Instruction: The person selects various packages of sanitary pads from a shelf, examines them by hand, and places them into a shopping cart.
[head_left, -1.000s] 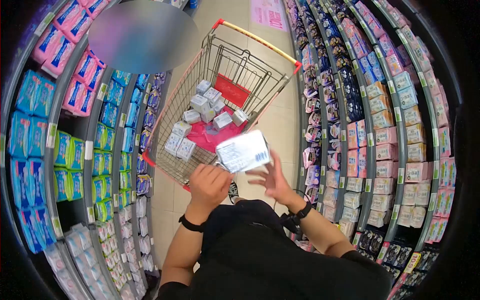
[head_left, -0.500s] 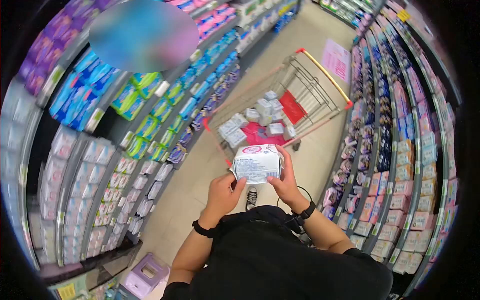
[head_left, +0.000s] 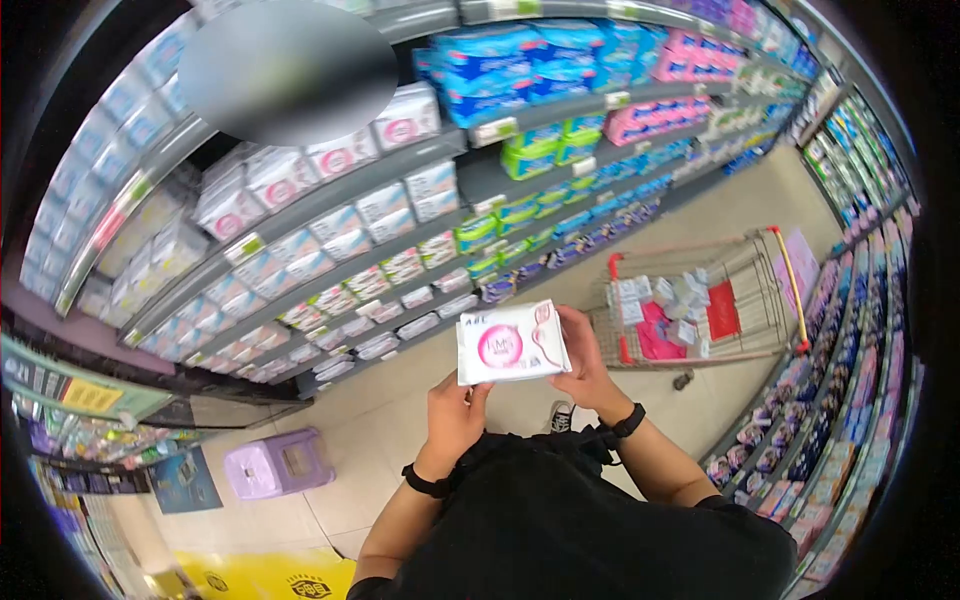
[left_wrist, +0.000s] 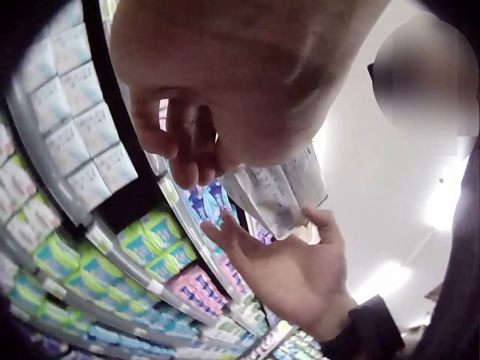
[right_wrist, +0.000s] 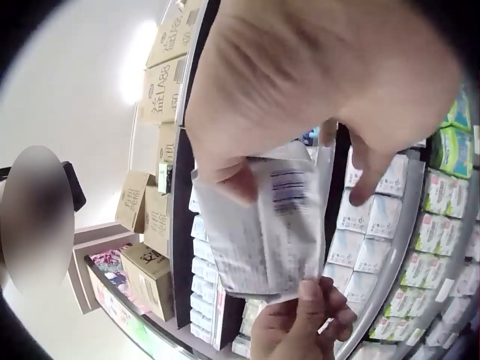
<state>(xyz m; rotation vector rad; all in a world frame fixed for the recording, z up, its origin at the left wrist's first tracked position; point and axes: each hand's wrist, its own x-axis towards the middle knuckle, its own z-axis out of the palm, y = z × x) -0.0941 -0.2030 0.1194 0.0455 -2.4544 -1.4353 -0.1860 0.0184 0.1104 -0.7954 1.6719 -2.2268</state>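
A white pack of sanitary pads with a pink round logo is held up in front of the body, printed front facing up in the head view. My left hand pinches its lower left corner; in the right wrist view that thumb lies on the wrapper. At the other end, my right hand holds the right edge, thumb against the pack. In the left wrist view the right fingers spread around the pack.
Shelves of white packs and blue packs line the left. A shopping cart holding several small white packs stands at the right, before another shelf. A purple stool is on the floor at lower left.
The right hand, off the pack at first, has come onto its right side. The pack has turned from its text-covered side to its logo front. The view has swung left toward the shelf.
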